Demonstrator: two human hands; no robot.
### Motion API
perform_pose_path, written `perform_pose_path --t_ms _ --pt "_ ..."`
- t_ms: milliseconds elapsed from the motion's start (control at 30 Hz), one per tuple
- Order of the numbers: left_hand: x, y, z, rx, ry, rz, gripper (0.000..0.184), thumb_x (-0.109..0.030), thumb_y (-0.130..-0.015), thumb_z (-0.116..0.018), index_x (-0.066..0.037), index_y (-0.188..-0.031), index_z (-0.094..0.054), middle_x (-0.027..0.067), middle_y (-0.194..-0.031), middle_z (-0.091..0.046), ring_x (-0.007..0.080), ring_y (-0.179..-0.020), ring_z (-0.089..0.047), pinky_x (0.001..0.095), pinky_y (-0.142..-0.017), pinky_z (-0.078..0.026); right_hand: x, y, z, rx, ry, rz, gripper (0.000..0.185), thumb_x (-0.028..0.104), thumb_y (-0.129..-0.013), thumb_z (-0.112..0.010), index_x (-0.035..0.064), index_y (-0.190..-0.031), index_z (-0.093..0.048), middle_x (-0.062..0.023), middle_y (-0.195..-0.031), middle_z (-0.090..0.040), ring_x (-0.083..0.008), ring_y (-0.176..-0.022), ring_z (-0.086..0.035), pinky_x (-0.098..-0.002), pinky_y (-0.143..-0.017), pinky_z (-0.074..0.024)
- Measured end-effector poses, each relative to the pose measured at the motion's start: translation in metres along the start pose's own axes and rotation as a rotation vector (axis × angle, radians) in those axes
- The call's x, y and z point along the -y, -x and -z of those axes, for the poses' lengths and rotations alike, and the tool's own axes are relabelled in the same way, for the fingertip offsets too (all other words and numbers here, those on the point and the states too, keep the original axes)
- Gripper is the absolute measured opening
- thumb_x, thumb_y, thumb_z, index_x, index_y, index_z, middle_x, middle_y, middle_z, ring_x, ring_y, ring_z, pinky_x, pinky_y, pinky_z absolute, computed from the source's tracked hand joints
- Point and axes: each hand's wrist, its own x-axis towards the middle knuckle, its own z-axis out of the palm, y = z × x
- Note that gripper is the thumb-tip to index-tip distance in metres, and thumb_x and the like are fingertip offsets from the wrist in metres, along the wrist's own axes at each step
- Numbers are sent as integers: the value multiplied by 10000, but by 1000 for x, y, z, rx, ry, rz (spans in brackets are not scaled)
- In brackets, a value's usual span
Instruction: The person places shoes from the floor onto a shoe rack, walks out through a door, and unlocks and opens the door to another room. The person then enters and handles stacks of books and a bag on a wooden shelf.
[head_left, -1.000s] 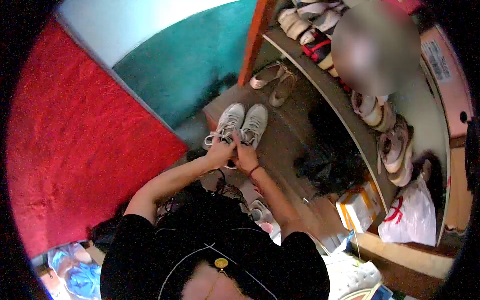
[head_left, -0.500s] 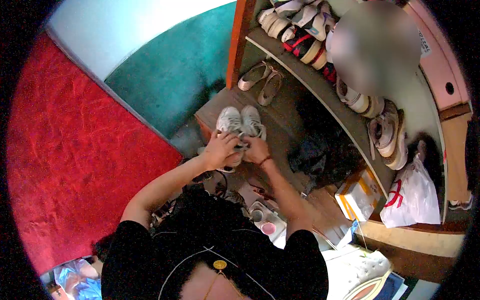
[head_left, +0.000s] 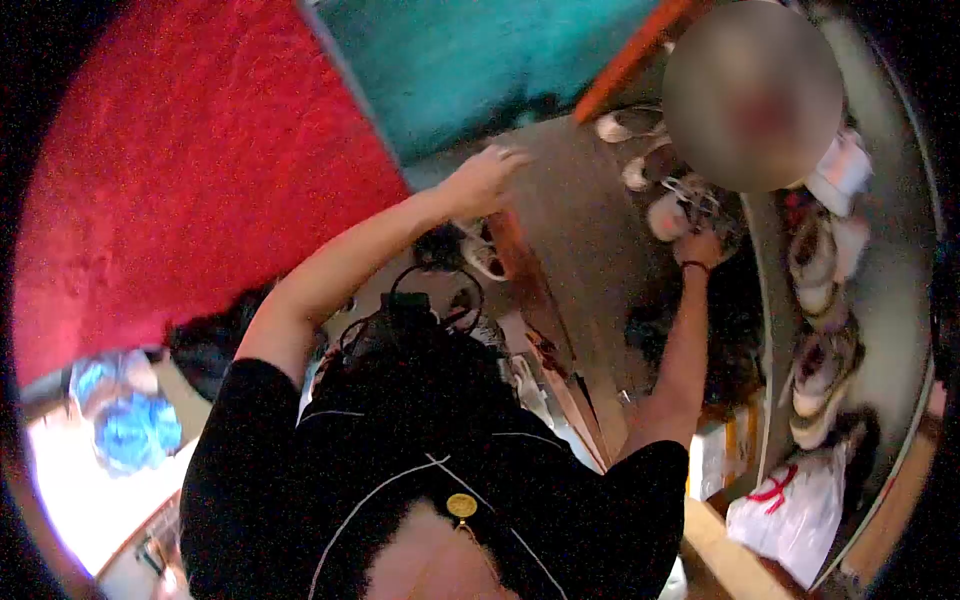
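My right hand (head_left: 702,246) is closed on white lace-up sneakers (head_left: 668,217), low in the shoe rack. Blur and overlap hide whether one or both shoes are in the grip. Just beyond them lie pale flat shoes (head_left: 635,175) on the brown bottom board (head_left: 570,200). My left hand (head_left: 487,180) is over the board's near left corner, fingers stretched out and holding nothing. Below it, on the floor side, sits a light-coloured shoe (head_left: 485,255).
More shoes (head_left: 820,375) line the upper shelf on the right, beside a white plastic bag (head_left: 790,515) with a red mark. A dark bundle (head_left: 735,345) lies under that shelf. At left are a red floor covering (head_left: 210,180) and a teal surface (head_left: 480,70).
Both hands were together on the sneakers at the board's near edge. My right hand has carried sneakers rightward into the rack; my left hand has let go. The view has turned.
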Motion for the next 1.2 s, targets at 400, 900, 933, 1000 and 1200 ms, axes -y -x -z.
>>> perform_pose_path --t_ms 400,900,933,1000,1200 --pt "72 192 -6 373 226 915 401 -312 -798 -547 -18 -1070 -538 218 -958 -596 349 -909 -577 418 -769 -451 96 83 -19 -365 -89 226 484 251 -796 -535 23 -1217 -470 -184 -1188 -505 -370 -1042 -493 -530 -873 -378" --pt "31 581 -81 627 -67 977 263 -242 -739 -531 -4 -808 -618 196 -854 -612 350 -831 -582 422 -728 -467 288 225 -116 21 -792 810 220 67 -700 -582 27 -916 -580 -166 -947 -584 -348 -896 -521 -452 -831 -392" --pt "20 583 -83 -32 389 1653 259 -256 -750 -531 -14 -799 -613 192 -840 -610 358 -822 -577 428 -725 -462 300 235 -121 132 -756 796 215 74 -707 -583 22 -916 -581 -161 -927 -588 -341 -872 -528 -444 -799 -409" --pt "42 610 -82 38 261 1465 258 -264 -751 -538 -23 -803 -614 194 -840 -609 361 -823 -576 428 -720 -461 325 259 -132 278 -714 806 194 103 -743 -575 17 -915 -594 -163 -893 -597 -317 -843 -546 -431 -718 -444" --pt "66 648 -39 -47 317 1604 284 -303 -769 -522 -37 -827 -603 185 -883 -597 363 -845 -556 430 -727 -452 399 350 -179 626 -565 867 259 178 -745 -580 42 -965 -606 -161 -869 -621 -316 -807 -595 -388 -702 -481"
